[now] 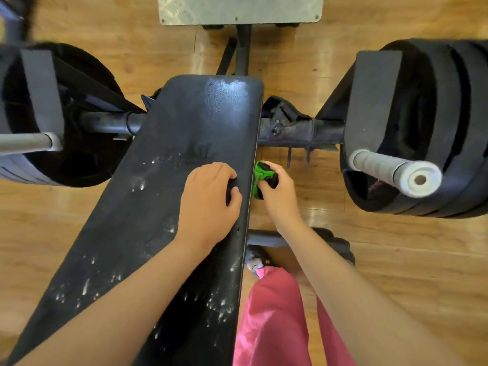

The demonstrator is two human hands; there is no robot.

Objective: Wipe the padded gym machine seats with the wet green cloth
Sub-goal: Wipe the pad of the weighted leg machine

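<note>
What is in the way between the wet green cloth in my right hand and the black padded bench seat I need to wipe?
Only your left hand, resting on the black padded seat right beside the green cloth, which your right hand holds just off the seat's right edge. The rest of the pad lies open.

L hand (pixel 208 198) on wet seat pad (pixel 184 120); R hand (pixel 281 198) grips green cloth (pixel 258 173) beside.

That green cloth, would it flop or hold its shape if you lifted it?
Probably floppy: the green cloth is bunched and creased where the right hand grips it. Likely heavier than it looks and prone to drip, given the wet marks on the seat pad.
</note>
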